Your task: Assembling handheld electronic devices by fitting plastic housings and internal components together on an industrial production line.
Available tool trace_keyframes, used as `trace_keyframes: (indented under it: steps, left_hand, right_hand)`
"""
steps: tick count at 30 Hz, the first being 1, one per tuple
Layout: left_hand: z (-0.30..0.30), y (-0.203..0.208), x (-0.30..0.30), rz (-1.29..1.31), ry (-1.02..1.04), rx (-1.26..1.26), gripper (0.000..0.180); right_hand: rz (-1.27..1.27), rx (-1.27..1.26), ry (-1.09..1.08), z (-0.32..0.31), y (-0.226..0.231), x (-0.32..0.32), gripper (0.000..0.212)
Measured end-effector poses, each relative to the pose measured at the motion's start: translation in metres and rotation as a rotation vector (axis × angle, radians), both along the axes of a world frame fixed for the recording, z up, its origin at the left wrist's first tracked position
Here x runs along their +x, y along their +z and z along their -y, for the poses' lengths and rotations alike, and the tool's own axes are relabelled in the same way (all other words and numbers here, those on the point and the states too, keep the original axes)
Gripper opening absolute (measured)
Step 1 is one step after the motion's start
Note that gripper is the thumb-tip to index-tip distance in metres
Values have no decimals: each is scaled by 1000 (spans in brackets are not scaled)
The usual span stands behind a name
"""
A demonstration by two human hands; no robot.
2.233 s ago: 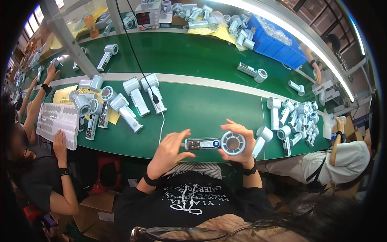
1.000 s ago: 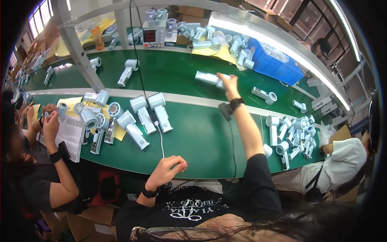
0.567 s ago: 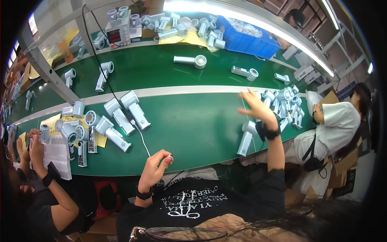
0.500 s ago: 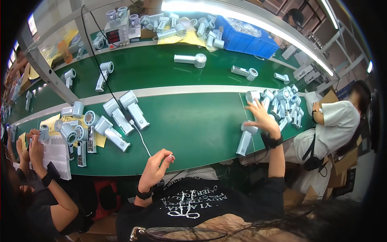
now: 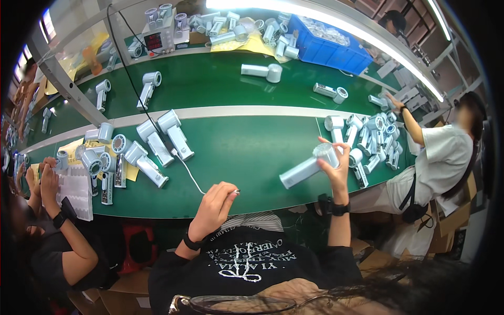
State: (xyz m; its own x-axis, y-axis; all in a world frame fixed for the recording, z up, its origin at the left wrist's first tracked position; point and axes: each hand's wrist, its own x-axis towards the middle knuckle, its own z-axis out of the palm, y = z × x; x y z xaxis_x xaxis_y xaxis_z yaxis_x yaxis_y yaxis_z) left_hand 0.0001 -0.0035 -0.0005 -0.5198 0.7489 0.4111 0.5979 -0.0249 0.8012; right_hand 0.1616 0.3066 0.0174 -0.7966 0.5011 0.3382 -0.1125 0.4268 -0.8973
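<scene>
My right hand (image 5: pixel 337 172) grips a light-blue handheld fan (image 5: pixel 300 173) by its round head, above the near right of the green bench. Its handle slants down to the left. My left hand (image 5: pixel 212 209) is closed in a pinch near the front edge, on the end of a white cable (image 5: pixel 191 176); a small metal plug tip shows past the fingers. Left of the cable lie two handheld fans, one (image 5: pixel 155 147) near the cable's upper end and one (image 5: pixel 178 137) beside it. A pile of similar fans (image 5: pixel 375 131) lies to the right of my right hand.
More fans (image 5: pixel 93 160) lie at the left by a co-worker's hands (image 5: pixel 48 181) and a white tray (image 5: pixel 76 194). A conveyor (image 5: pixel 210 86) with spaced fans runs behind. A blue crate (image 5: pixel 331 44) stands beyond it. At the right another co-worker (image 5: pixel 436 147) reaches toward the belt. A black cable (image 5: pixel 125 58) hangs down.
My right hand, open above the pile before, has taken hold of a fan and brought it left. The left hand still pinches the cable end. The right co-worker's arm has reached out to the belt.
</scene>
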Motion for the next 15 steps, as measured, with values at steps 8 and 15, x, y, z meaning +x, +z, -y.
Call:
trace_keyframes:
  steps: [8, 15]
  left_hand:
    - [-22, 19, 2, -481, 138, 111, 18]
    - [-11, 6, 1, -547, 155, -16, 20]
  right_hand:
    - [-134, -649, -81, 81, -5, -57, 37]
    - [-87, -733, -133, 94, -12, -65, 36]
